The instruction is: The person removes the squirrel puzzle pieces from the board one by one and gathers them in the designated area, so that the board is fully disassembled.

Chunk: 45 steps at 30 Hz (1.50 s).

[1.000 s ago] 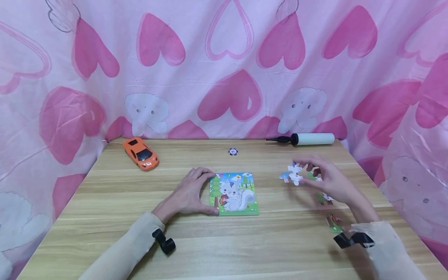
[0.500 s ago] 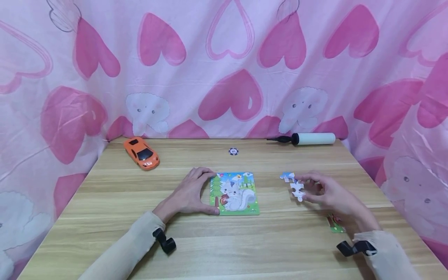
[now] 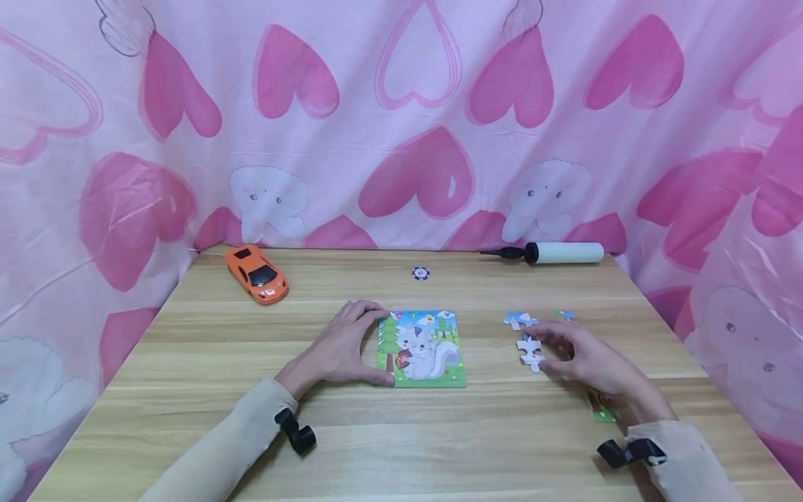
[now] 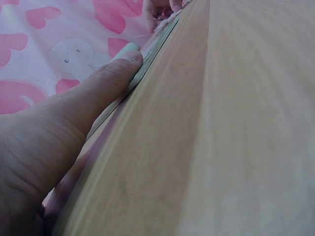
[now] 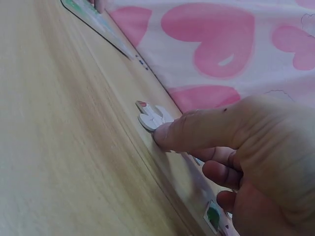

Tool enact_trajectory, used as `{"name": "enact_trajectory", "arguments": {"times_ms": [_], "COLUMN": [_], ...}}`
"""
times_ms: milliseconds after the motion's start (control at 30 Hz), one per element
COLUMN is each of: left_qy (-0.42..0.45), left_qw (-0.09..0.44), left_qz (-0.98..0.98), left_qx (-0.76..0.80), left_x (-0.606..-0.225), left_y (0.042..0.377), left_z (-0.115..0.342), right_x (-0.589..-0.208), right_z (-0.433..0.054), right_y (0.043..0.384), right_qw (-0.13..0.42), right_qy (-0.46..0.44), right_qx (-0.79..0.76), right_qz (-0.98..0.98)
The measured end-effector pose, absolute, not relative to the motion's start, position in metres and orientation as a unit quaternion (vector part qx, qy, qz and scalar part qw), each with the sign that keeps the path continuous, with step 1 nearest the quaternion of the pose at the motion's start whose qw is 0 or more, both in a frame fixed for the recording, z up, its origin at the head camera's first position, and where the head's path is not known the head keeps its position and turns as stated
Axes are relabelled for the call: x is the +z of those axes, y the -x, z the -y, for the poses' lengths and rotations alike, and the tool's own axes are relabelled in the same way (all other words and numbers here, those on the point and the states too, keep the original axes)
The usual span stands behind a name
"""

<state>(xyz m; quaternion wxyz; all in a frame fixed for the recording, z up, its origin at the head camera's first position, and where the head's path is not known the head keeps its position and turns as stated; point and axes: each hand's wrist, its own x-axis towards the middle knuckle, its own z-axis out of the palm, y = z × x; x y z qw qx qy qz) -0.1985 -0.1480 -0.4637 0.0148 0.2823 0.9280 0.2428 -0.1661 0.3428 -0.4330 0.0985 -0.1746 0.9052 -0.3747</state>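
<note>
A square squirrel picture board lies flat on the table. My left hand holds it at its left side, with fingers at the top corner and thumb at the bottom corner. In the left wrist view the thumb lies along the board's edge. My right hand pinches a white jigsaw piece low over the table, index finger above and thumb below. A blue-and-white jigsaw piece lies just behind it. Seen from the right wrist, the thumb tip touches the white piece.
More jigsaw pieces lie by the right hand, one behind it and another under the wrist, partly hidden. An orange toy car, a poker chip and a hand pump stand along the back before a pink heart curtain.
My right hand has lowered the white jigsaw piece and brought it toward me, just in front of the blue-and-white piece. My left hand stays on the board.
</note>
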Motion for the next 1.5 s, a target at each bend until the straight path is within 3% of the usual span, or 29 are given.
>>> {"name": "enact_trajectory", "arguments": {"times_ms": [1033, 1500], "left_qy": [-0.286, -0.286], "left_qw": [0.012, 0.008], "left_qz": [-0.926, -0.927], "left_qx": [0.247, 0.243], "left_x": [-0.4646, -0.4655], "left_y": [0.1989, 0.1991], "left_z": [0.1483, 0.1484], "right_x": [-0.4284, -0.4264], "right_z": [-0.3422, -0.339], "right_y": [0.163, 0.1633], "right_qw": [0.101, 0.007], "right_qy": [0.184, 0.112], "right_qx": [-0.363, -0.378], "right_qz": [-0.908, -0.919]}}
